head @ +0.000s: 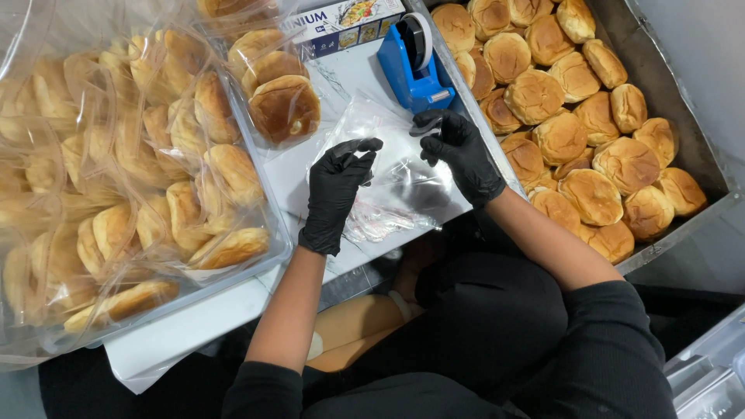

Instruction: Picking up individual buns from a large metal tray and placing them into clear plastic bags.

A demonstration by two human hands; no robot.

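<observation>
**Inspector:** Report the hands.

**Operator:** I see both in black gloves over the white table (233,310). The left hand (335,186) has thumb and forefinger pinched on the upper left edge of a clear plastic bag (388,167). The right hand (458,151) pinches the same bag at its upper right edge, fingertips pressed together on the film. Neither hand is spread.

**Inspector:** Location of the bag?

**Operator:** It lies between the two hands, above a small stack of clear bags (384,217) resting on the table near its front edge. I cannot tell whether the held bag is lifted clear of the stack or touching it. It appears empty.

**Inspector:** Surroundings?

**Operator:** Just beyond the right hand stands a blue tape dispenser (415,66), its base close to the fingertips but apart from them. Behind it lies a flat printed carton (341,23). To the right, a metal tray (683,116) holds loose golden bread rolls (590,140), packed closely in a single crowded layer. To the left, a clear plastic tub (275,240) holds bagged bread rolls (155,155), stacked on edge; one bag of rolls (283,105) leans at the tub's near corner, just beside the left hand's side of the work area.

**Inspector:** Anything else?

**Operator:** The person wears black sleeves pushed up above the forearms. A grey bin (710,372) shows at the lower right corner.
</observation>
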